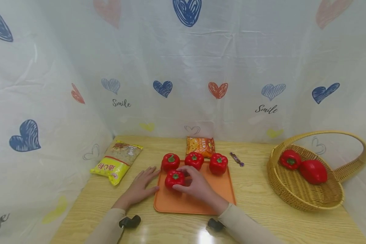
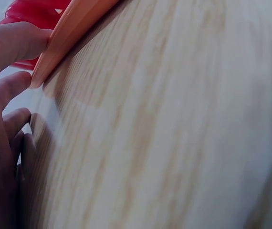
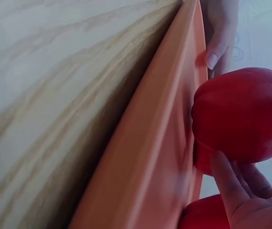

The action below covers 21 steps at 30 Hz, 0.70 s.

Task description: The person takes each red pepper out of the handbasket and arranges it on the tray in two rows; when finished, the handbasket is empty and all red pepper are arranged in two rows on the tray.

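My right hand (image 1: 198,184) grips a red bell pepper (image 1: 174,179) from its right side, thumb at the front and fingers behind. This pepper is over the left part of an orange tray (image 1: 201,205); in the right wrist view the pepper (image 3: 243,114) shows its smooth side between thumb and fingers. My left hand (image 1: 141,186) lies with fingers extended beside the tray's left edge, its thumb at the rim. Along the tray's far side stand three more bell peppers, a left one (image 1: 170,161), a middle one (image 1: 194,160) and a right one (image 1: 218,164).
On the right stands a wicker basket (image 1: 276,183) with a tall handle, holding a bell pepper (image 1: 290,159) and another red pepper (image 1: 313,171). A yellow pasta bag (image 1: 117,162) lies at left, an orange snack packet (image 1: 200,146) behind the tray, a small wrapped candy (image 1: 237,159) right of it.
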{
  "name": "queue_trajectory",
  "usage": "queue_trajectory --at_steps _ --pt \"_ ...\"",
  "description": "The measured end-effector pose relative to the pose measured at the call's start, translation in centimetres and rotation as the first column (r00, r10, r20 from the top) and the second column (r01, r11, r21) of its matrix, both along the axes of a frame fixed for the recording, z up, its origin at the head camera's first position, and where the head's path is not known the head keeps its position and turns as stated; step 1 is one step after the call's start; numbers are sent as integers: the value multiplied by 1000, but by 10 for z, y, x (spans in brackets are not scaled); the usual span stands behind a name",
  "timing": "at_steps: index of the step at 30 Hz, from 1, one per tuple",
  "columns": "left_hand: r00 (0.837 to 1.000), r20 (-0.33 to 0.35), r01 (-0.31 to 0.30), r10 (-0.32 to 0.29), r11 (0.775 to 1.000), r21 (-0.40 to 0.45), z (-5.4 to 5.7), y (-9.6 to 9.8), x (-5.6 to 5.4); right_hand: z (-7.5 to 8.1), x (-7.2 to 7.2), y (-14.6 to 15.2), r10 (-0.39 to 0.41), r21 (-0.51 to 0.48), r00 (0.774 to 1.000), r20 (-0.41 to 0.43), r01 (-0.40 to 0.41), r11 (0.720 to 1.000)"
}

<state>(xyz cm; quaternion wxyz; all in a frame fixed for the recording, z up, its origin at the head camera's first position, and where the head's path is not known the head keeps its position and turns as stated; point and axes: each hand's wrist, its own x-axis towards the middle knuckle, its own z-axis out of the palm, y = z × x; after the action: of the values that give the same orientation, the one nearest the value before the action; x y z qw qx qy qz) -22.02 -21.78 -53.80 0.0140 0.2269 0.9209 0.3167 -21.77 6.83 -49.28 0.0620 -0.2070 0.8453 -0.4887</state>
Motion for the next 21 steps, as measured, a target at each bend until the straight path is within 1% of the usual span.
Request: queue_trajectory --at_steps 3,10,17,21 --pt "1000 6 -2 2 1000 -8 -1 0 -1 -1 0 -4 -9 20 1000 10 9 1000" --pt "1000 6 -4 4 1000 -11 -4 -1 -2 -2 -2 -10 -5 4 1000 24 5 1000" --pt "1000 -10 -9 9 1000 -11 -5 -1 -3 -2 -3 -16 -21 23 999 38 20 1000" --pt "1000 0 -10 10 1000 -10 -5 -1 -3 -3 -2 -19 -23 9 999 38 23 1000"
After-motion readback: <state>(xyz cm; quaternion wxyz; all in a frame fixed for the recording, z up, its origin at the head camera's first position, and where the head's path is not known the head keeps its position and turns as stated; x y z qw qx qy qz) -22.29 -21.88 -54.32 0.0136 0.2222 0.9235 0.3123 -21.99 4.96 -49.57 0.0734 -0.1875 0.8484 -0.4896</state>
